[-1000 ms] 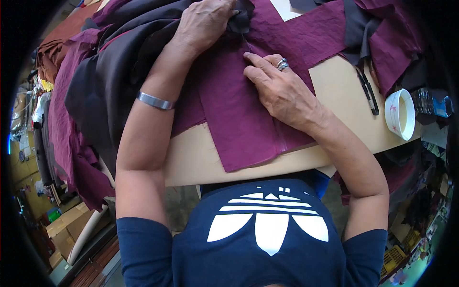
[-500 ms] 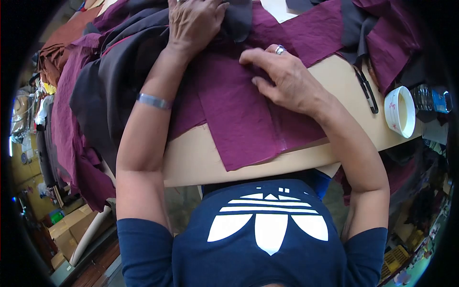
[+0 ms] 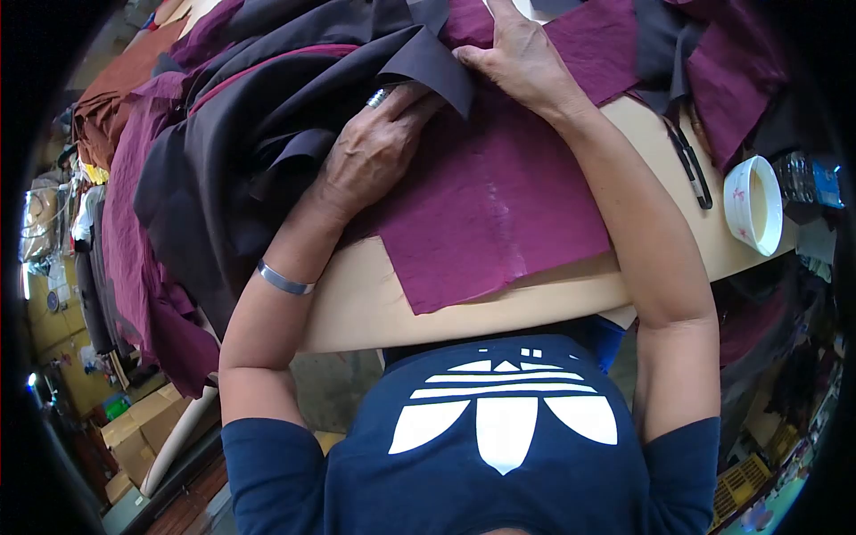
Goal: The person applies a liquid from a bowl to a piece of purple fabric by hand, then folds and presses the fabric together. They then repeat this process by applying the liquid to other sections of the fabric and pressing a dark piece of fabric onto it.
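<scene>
Maroon fabric lies flat on the tabletop, its lower corner near the front edge. My left hand is at the dark grey fabric, with its fingertips hidden under a folded flap of it; what they grip cannot be made out. To the right, my right hand is over the top part of the maroon fabric beside the flap's edge. Its thumb points left and is apart from the other fingers, whose tips are cut off by the frame's top.
A white bowl with pale liquid stands at the table's right edge. Left of it lies a black pen-like tool. A plastic bottle is behind the bowl. Brown fabric is at the far left, and cardboard boxes are below.
My left hand has come down toward me and is now under a grey flap. My right hand has moved up and away. The grey fabric's edge has folded over.
</scene>
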The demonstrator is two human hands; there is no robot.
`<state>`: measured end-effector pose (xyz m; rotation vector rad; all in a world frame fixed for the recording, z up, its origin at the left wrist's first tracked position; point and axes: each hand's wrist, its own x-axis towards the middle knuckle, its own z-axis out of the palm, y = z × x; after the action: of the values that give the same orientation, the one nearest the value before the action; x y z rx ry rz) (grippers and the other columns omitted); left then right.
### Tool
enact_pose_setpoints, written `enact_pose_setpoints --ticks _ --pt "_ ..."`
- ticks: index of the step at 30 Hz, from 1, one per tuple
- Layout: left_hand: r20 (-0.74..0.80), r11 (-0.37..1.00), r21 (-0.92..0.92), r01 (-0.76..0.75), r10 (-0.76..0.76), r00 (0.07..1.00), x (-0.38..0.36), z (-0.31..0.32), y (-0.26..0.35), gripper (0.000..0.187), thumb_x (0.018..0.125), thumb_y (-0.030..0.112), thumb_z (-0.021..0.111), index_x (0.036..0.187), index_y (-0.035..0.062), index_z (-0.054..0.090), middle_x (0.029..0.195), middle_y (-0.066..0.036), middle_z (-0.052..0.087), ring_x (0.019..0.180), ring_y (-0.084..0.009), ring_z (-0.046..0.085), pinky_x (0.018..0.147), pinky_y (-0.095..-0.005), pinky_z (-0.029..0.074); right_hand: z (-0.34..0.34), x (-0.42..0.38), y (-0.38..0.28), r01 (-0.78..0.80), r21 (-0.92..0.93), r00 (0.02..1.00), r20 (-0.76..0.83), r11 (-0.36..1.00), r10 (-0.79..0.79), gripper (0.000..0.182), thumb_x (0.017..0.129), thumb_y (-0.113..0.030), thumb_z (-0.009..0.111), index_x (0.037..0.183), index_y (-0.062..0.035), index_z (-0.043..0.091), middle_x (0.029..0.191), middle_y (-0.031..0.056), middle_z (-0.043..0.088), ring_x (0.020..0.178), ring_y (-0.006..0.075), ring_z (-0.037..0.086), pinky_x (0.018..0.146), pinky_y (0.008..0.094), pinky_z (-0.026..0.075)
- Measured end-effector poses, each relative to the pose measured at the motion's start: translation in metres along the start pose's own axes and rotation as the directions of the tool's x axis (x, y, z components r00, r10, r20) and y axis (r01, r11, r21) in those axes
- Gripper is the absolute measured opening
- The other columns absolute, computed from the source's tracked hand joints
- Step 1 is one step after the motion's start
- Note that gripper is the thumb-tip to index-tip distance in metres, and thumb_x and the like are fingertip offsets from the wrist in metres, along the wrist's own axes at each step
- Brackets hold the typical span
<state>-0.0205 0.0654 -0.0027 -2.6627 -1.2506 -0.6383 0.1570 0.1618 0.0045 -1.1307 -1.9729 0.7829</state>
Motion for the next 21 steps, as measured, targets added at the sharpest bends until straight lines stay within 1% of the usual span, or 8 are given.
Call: enact_pose_setpoints --ticks 1,4,7,13,16,19,20,21 --pt "0.001 1.000 0.007 0.010 -0.010 1.000 0.000 0.001 0.000 0.040 0.076 -0.003 0.056 0.116 0.0022 0.058 0.117 -0.013 0.053 0.101 -0.0269 0.058 0.085 -0.0333 0.050 -0.001 0.000 -0.004 -0.057 0.020 0.998 0.038 0.998 0.057 0.076 0.074 -0.012 0.063 0.140 -0.0016 0.026 0.125 0.0329 0.046 0.114 0.0418 0.050 0.098 0.0393 0.040" --pt "0.008 0.999 0.010 0.034 -0.034 0.999 -0.001 0.002 0.001 0.040 0.076 -0.003 0.056 0.115 0.0023 0.058 0.116 -0.013 0.054 0.101 -0.0271 0.058 0.085 -0.0335 0.050 0.007 0.001 0.005 0.125 -0.002 0.989 -0.074 0.992 -0.125 0.071 0.076 -0.006 0.059 0.140 -0.0046 0.028 0.126 0.0292 0.048 0.114 0.0418 0.050 0.098 0.0400 0.040" --pt "0.006 0.999 0.005 0.047 -0.047 0.999 -0.002 0.001 0.001 0.038 0.076 -0.003 0.057 0.114 0.0019 0.059 0.114 -0.013 0.054 0.098 -0.0276 0.059 0.084 -0.0337 0.050 0.005 -0.006 0.003 0.215 0.000 0.968 -0.131 0.977 -0.214 0.067 0.077 -0.001 0.055 0.140 -0.0082 0.031 0.125 0.0250 0.051 0.112 0.0401 0.052 0.097 0.0395 0.042" --pt "0.010 0.999 0.022 0.031 -0.032 0.999 -0.005 0.004 0.000 0.034 0.076 -0.001 0.059 0.110 0.0016 0.060 0.111 -0.014 0.056 0.091 -0.0285 0.060 0.079 -0.0336 0.051 0.001 -0.009 -0.001 0.222 0.090 0.968 -0.136 0.971 -0.208 0.066 0.076 0.001 0.054 0.138 -0.0111 0.036 0.124 0.0225 0.053 0.113 0.0355 0.054 0.095 0.0356 0.044" --pt "0.014 0.998 0.065 0.019 -0.020 1.000 -0.004 0.005 0.000 0.032 0.077 0.000 0.057 0.109 0.0027 0.060 0.109 -0.014 0.057 0.089 -0.0285 0.061 0.077 -0.0334 0.052 0.010 -0.001 0.014 0.345 -0.016 0.915 -0.219 0.938 -0.340 0.067 0.075 0.002 0.054 0.138 -0.0109 0.036 0.118 0.0245 0.056 0.106 0.0364 0.057 0.091 0.0362 0.046" --pt "0.038 0.996 0.093 0.012 -0.015 0.999 0.005 0.001 0.002 0.032 0.078 0.002 0.055 0.109 0.0079 0.061 0.105 -0.013 0.058 0.087 -0.0287 0.061 0.076 -0.0356 0.051 -0.001 -0.004 0.004 -0.021 -0.054 0.999 -0.035 0.998 0.019 0.069 0.075 0.004 0.053 0.139 -0.0119 0.034 0.109 0.0247 0.060 0.091 0.0390 0.062 0.083 0.0397 0.049" --pt "0.086 0.994 0.096 0.047 -0.055 0.995 0.006 0.000 0.004 0.032 0.078 0.004 0.054 0.109 0.0104 0.061 0.104 -0.012 0.059 0.086 -0.0285 0.061 0.079 -0.0380 0.049 -0.004 -0.007 0.002 0.185 -0.276 0.957 -0.167 0.943 -0.237 0.071 0.075 0.004 0.052 0.140 -0.0131 0.032 0.105 0.0230 0.061 0.085 0.0371 0.062 0.080 0.0396 0.050" --pt "0.133 0.992 0.100 0.083 -0.096 0.987 0.006 -0.002 0.005 0.032 0.079 0.005 0.053 0.109 0.0129 0.062 0.103 -0.011 0.060 0.085 -0.0283 0.061 0.082 -0.0403 0.048 -0.007 -0.009 0.001 0.333 -0.504 0.837 -0.231 0.797 -0.496 0.073 0.075 0.005 0.051 0.142 -0.0143 0.029 0.100 0.0213 0.062 0.079 0.0353 0.062 0.076 0.0395 0.050"
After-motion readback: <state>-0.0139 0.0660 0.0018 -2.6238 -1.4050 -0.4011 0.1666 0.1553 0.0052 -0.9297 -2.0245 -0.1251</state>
